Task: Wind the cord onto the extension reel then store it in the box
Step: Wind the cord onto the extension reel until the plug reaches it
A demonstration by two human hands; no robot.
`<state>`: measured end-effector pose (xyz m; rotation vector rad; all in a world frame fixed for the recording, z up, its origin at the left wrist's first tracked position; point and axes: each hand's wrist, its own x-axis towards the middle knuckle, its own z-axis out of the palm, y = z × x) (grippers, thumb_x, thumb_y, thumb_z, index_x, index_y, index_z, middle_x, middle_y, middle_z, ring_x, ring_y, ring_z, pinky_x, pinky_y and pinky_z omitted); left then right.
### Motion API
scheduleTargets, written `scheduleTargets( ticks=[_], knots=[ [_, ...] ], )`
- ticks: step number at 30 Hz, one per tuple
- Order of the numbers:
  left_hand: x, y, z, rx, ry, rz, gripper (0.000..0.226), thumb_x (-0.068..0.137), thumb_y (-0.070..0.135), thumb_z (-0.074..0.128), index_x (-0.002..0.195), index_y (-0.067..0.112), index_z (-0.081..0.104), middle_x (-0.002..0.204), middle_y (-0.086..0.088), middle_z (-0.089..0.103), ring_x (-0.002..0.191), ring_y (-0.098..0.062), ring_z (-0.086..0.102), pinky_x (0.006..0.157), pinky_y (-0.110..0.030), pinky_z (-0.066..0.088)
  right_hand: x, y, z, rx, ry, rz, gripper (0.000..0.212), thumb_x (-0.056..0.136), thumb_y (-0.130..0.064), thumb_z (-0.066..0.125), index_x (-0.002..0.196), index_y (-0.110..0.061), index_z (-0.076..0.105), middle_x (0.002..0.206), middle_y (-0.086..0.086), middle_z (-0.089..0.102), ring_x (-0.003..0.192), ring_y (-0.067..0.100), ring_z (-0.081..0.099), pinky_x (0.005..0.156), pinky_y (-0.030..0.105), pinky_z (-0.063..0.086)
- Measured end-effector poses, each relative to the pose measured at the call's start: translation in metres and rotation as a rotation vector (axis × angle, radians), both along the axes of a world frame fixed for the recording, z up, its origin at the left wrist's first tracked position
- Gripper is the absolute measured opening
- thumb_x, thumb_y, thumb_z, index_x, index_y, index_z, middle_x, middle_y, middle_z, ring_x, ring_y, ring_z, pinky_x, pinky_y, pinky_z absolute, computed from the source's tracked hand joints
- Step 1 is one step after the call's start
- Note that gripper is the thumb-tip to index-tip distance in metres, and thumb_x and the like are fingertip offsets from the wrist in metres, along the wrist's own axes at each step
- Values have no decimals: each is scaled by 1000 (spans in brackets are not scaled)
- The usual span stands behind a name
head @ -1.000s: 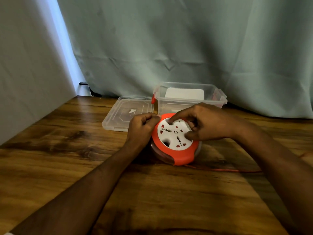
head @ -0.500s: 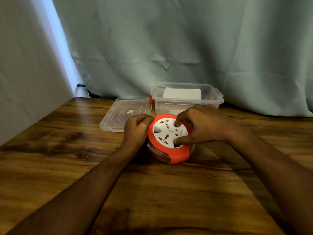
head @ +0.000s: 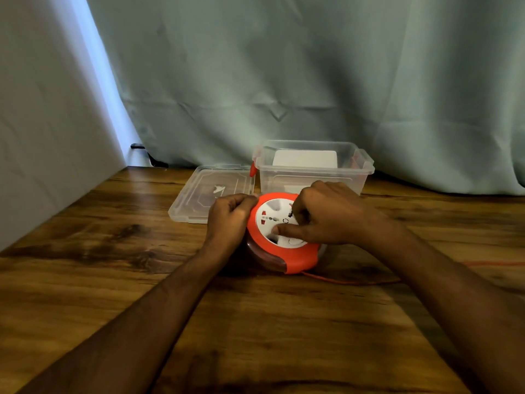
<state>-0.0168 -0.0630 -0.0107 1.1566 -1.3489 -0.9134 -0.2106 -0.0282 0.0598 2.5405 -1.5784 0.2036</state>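
A round orange extension reel (head: 295, 258) with a white socket face lies flat on the wooden table. My left hand (head: 228, 218) grips its left rim with curled fingers. My right hand (head: 326, 214) lies over the white face, thumb and fingers curled onto it. A thin orange cord (head: 355, 282) runs from the reel's lower right edge off to the right. Behind the reel stands an open clear plastic box (head: 366, 169) with orange latches and a white item inside.
The box's clear lid (head: 196, 191) lies flat to the left of the box. A grey-green curtain hangs behind the table and a pale wall runs along the left. A black clamp (head: 147, 155) shows at the back left corner.
My right hand has turned on the white face, thumb swinging to the left, and the socket face has rotated with it. The loose cord on the right lies shorter. My left hand stays on the rim.
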Motion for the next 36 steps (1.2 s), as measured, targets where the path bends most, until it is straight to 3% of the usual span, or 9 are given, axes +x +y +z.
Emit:
scheduleTargets(
  ticks=[2, 8, 11, 13, 16, 20, 25, 29, 36],
  knots=[
    [0, 0, 0, 6, 7, -7, 28, 103, 25, 58, 94, 12, 81, 86, -9, 82, 78, -26, 80, 77, -43, 65, -9, 1, 10, 45, -55, 21, 25, 86, -56, 73, 93, -34, 65, 73, -20, 52, 76, 7, 57, 59, 24, 38],
    [-1, 2, 3, -37, -14, -75, 29, 103, 20, 58, 87, 13, 81, 78, -6, 80, 72, -21, 77, 69, -34, 61, -19, 0, 19, 158, -35, 98, 64, 89, -29, 77, 144, -49, 53, 68, -30, 41, 65, -8, 42, 57, 14, 28],
    [-1, 3, 2, -39, -18, -79, 29, 103, 20, 57, 88, 11, 80, 77, -5, 79, 69, -17, 76, 65, -29, 58, -22, 1, 17, 153, -28, 93, 64, 86, -37, 78, 143, -52, 53, 84, -39, 58, 68, -13, 45, 60, 14, 33],
    [-1, 2, 2, -35, -13, -77, 29, 103, 21, 58, 90, 10, 81, 80, -8, 80, 73, -22, 78, 69, -34, 61, -25, -1, 15, 156, -25, 87, 64, 83, -43, 78, 141, -54, 53, 122, -26, 67, 80, -7, 53, 68, 19, 46],
    [-1, 1, 0, -31, -22, -76, 29, 103, 22, 58, 90, 10, 81, 82, -10, 81, 77, -27, 79, 74, -39, 64, -23, -2, 15, 147, -10, 46, 64, 79, -51, 80, 138, -51, 56, 136, -15, 63, 95, 2, 53, 69, 18, 45],
    [-1, 0, 0, -18, -37, -74, 29, 104, 24, 57, 95, 9, 81, 84, -9, 81, 77, -25, 79, 76, -41, 65, -18, 6, 18, 95, 49, -13, 63, 73, -64, 80, 130, -41, 64, 115, -14, 60, 94, 6, 48, 72, 24, 39],
    [0, 1, 0, -22, -71, -64, 30, 105, 27, 56, 94, 14, 81, 87, -7, 82, 80, -23, 80, 80, -43, 65, -11, 1, 8, 27, 102, 22, 51, 70, -80, 70, 82, -31, 61, 76, -19, 51, 77, 8, 54, 56, 22, 31],
    [-1, 1, 1, -25, -76, -67, 30, 104, 27, 56, 95, 13, 81, 88, -7, 82, 82, -24, 79, 82, -45, 65, -7, 1, 5, 8, 77, 18, 61, 72, -85, 62, 58, -26, 53, 75, -15, 64, 71, 10, 58, 58, 25, 39],
    [-1, 3, 1, -21, -77, -59, 30, 104, 27, 55, 93, 16, 80, 87, -6, 81, 81, -23, 79, 83, -46, 65, -5, 5, 10, 23, -26, 32, 38, 89, -64, 65, 81, -28, 72, 73, -18, 60, 67, 3, 59, 56, 18, 33]
  ],
)
